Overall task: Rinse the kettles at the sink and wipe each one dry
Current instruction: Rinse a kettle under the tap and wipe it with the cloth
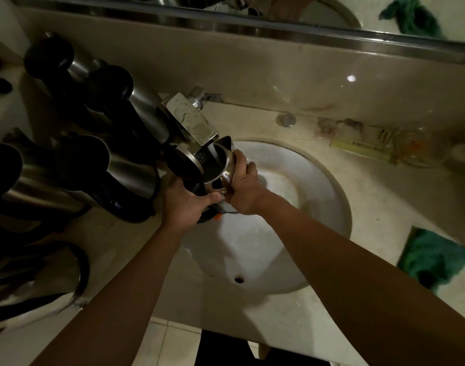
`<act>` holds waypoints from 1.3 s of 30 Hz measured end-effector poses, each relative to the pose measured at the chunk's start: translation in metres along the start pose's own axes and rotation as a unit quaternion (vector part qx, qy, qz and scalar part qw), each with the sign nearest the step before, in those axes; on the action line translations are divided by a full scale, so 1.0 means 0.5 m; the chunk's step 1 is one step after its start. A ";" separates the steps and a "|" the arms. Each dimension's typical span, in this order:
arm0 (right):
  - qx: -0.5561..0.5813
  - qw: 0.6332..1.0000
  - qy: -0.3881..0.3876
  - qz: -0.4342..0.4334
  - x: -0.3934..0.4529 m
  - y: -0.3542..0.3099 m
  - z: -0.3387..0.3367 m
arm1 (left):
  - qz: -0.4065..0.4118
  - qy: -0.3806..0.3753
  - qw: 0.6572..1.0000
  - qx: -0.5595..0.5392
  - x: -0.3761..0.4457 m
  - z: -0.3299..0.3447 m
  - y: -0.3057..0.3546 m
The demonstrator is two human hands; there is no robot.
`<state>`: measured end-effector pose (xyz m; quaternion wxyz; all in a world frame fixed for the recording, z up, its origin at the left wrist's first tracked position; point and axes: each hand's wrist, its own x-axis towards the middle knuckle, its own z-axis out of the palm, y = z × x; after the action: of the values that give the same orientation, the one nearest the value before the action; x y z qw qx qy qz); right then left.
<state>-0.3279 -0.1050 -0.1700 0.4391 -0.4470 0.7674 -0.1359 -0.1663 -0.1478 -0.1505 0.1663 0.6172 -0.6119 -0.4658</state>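
A: Steel and black plastic filled the nine o'clock side, didn't it?

B: It did. A cluster of waiting kettles stood packed together on the counter, close beside the sink, likely so each could be reached without a step.

A: And the one in hand?

B: At the centre, a kettle was held over the basin's ten o'clock edge, directly under the faucet. Its lid stood open, tipped toward nine o'clock, and water ran from the spout into the mouth. I'd judge it was being filled for a rinse.

A: How were the hands set?

B: The left hand was curled round the black handle, taking the weight. The right hand gripped the steel body from the three o'clock side, probably to steady the opening under the stream.

A: Anything for drying?

B: A green cloth lay on the counter at four o'clock, well apart from the kettle, on the right arm's side, so I'd guess it was kept ready for wiping. A clear dish sat at two o'clock.
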 end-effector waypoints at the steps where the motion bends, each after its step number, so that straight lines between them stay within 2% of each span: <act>1: 0.001 1.000 0.000 -0.001 0.000 0.000 0.000 | 0.002 -0.001 1.000 -0.002 0.000 0.000 0.001; 22: -0.019 0.999 0.023 0.025 -0.015 -0.025 0.005 | 0.012 -0.031 0.999 0.016 0.008 -0.026 0.007; 28: 0.020 0.996 -0.041 0.072 -0.034 -0.029 -0.064 | 0.012 -0.063 0.997 0.045 0.018 -0.020 0.005; 31: -0.013 0.995 0.047 0.091 -0.021 -0.060 -0.141 | -0.015 -0.091 0.994 0.059 0.028 -0.011 -0.007; 34: 0.034 0.992 0.110 0.051 0.010 -0.111 -0.201 | 0.000 -0.120 0.991 0.058 0.036 -0.003 -0.012; 37: 0.094 0.988 0.123 0.004 0.043 -0.172 -0.230 | 0.025 -0.128 0.991 0.033 0.026 -0.007 -0.004; 39: 0.099 0.989 0.104 -0.019 0.056 -0.211 -0.232 | 0.049 -0.116 0.989 0.074 0.020 -0.015 -0.004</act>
<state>-0.3666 -0.2083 -0.0551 0.3960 -0.3994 0.7830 -0.2654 -0.1610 -0.1596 -0.1517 0.0706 0.5389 -0.6890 -0.4795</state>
